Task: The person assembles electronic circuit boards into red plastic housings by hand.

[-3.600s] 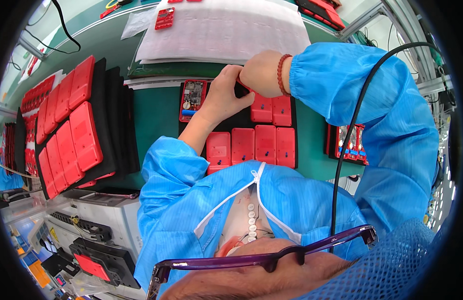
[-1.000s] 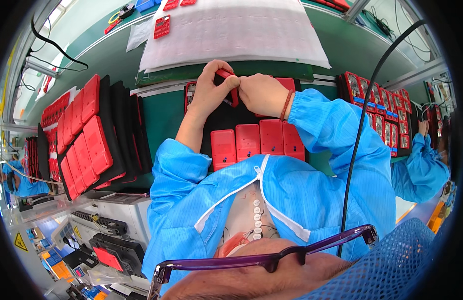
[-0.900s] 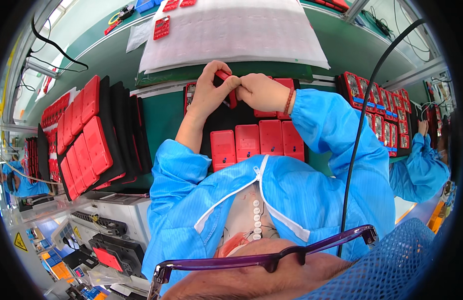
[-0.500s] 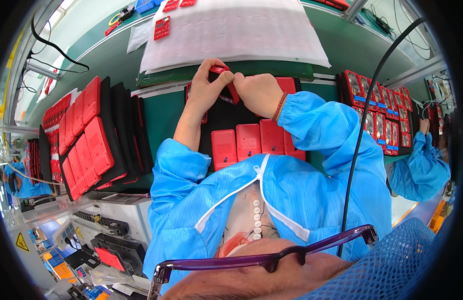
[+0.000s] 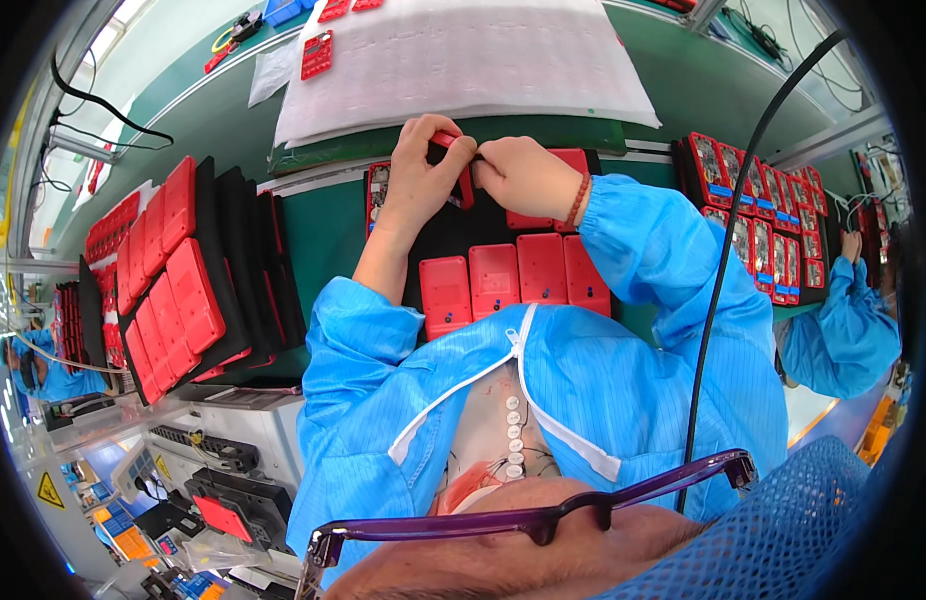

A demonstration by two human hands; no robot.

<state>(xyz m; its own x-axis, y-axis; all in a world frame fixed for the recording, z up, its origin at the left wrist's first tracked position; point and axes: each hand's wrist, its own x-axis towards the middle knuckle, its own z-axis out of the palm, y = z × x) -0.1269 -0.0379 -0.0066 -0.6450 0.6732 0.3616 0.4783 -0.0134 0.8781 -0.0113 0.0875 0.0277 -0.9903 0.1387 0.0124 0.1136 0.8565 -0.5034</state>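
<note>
My left hand point(image 5: 421, 178) is closed around a small red plastic casing point(image 5: 467, 190), its edge showing between the thumb and fingers. Close against it, my right hand point(image 5: 533, 180) has its thumb and fingertips pinched together; a tiny dark bit shows there, too small to name. Below both hands, a row of several red casings point(image 5: 494, 276) lies on a black foam sheet point(image 5: 435, 240). Another red casing point(image 5: 573, 162) is partly hidden behind my right hand. Beside my left wrist, a red casing with exposed inner parts point(image 5: 379, 186) shows in part.
Stacked black foam sheets with red casings point(image 5: 188, 290) lean at the left. At the right stand trays of opened red units point(image 5: 758, 215) with blue strips. A white foam sheet point(image 5: 463, 65) lies beyond my hands. A black cable point(image 5: 728, 240) hangs at the right, near a co-worker's sleeve point(image 5: 833, 335).
My right hand has shifted slightly right, its fingertips a little farther from the casing. My left hand keeps its hold, and the casing is tilted a little differently.
</note>
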